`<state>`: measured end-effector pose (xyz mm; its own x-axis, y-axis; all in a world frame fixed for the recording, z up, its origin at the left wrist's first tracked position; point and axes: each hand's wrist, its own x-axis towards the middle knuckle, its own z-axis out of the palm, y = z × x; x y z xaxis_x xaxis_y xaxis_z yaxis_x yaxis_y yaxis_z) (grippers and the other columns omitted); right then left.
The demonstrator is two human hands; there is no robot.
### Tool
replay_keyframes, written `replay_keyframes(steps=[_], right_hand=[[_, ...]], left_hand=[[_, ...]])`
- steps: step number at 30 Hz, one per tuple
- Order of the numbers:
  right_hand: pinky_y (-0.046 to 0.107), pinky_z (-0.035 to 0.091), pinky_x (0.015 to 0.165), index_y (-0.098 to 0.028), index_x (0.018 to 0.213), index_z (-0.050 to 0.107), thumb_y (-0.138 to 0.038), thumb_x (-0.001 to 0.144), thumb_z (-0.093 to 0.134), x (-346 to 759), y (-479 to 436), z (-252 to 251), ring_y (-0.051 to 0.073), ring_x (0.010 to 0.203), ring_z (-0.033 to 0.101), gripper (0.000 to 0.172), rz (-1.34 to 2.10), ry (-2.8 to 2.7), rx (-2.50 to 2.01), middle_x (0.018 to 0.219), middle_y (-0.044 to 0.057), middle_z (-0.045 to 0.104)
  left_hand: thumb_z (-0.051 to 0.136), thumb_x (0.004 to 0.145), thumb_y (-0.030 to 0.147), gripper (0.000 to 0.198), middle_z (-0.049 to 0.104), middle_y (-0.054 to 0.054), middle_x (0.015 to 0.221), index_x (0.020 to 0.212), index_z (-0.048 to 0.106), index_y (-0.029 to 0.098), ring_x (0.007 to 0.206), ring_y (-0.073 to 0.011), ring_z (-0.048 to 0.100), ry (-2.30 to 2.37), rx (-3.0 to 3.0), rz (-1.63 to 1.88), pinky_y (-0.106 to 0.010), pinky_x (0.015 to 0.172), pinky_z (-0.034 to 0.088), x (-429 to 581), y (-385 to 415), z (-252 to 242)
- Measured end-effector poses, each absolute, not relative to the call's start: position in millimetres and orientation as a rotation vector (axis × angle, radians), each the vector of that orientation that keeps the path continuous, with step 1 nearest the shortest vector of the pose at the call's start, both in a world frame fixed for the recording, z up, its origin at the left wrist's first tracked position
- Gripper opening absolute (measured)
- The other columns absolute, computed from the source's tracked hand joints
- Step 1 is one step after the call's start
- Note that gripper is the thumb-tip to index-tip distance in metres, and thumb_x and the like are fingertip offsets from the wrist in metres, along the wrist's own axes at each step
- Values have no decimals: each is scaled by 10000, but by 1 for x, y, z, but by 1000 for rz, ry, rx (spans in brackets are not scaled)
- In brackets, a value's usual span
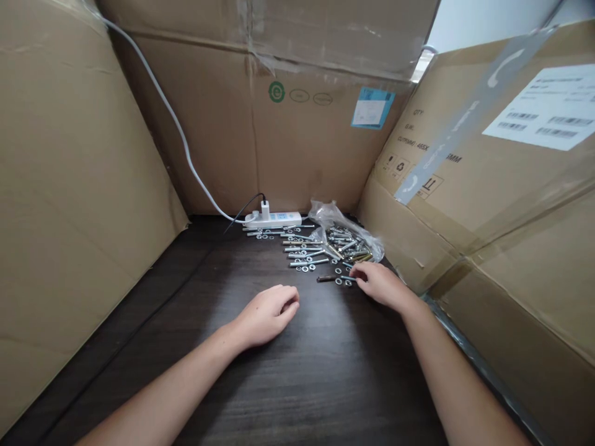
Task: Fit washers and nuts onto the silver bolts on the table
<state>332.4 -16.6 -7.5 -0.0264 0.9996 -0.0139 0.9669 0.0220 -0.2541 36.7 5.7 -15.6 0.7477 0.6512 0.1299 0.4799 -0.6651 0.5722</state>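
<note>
Right of the frame's centre, a silver bolt (pixel 348 277) meets the fingertips of the right hand (pixel 374 282); whether they clamp it I cannot tell. A washer (pixel 338 281) lies just left. Directly above, a bolt heap (pixel 346 240) in a plastic bag (pixel 324 212) crowds the hand; a cardboard box (pixel 520 248) walls the right side. At centre, the left hand (pixel 268 314) curls, its closure unclear.

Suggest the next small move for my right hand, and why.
Probably draw the silver bolt slightly left, towards the laid-out bolts. The right hand is at its right end, though whether the grip is firm is unclear, and those bolts lie roughly parallel, with washers beside them.
</note>
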Motion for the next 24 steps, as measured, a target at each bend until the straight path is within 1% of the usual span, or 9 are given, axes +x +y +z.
replay_keyframes(steps=[8,12,15,18,20,24], right_hand=[[308,434,838,-211,968,677,-159,814,512,316,-15,-14,199,926,601,231,303,-2151,-1857,966,61,670],[316,442,842,-208,979,673,-151,824,516,301,-15,-19,187,911,600,227,371,-2161,-1701,969,55,662],[308,447,842,-206,988,670,-141,830,517,286,-18,-20,180,915,597,230,436,-2191,-1586,964,51,657],[308,446,852,-202,994,670,-126,831,513,273,-21,-20,180,921,592,239,457,-2224,-1519,960,53,654],[310,447,854,-195,999,668,-116,830,508,267,-23,-20,182,921,589,246,456,-2237,-1501,958,55,652],[308,453,850,-191,1016,655,-104,822,506,260,-26,-22,182,926,580,259,445,-2241,-1481,960,57,642]], left_hand=[[416,882,226,142,555,8,750,789,520,198,707,-147,498,852,2436,502,-255,639,381,36,7,-18],[444,868,202,100,549,8,771,916,531,209,743,-156,508,946,2438,590,-273,676,397,36,11,-21],[494,848,211,168,550,1,807,1013,521,213,782,-172,516,1038,2463,599,-292,702,404,35,14,-26],[536,831,219,231,566,-13,875,1060,509,211,815,-187,518,1097,2519,575,-310,726,402,34,16,-31],[539,834,219,211,575,-18,902,1044,517,212,826,-192,517,1110,2553,545,-318,733,394,33,17,-33],[499,859,196,91,585,-13,882,936,543,214,811,-188,508,1097,2590,508,-312,714,378,33,18,-33]])
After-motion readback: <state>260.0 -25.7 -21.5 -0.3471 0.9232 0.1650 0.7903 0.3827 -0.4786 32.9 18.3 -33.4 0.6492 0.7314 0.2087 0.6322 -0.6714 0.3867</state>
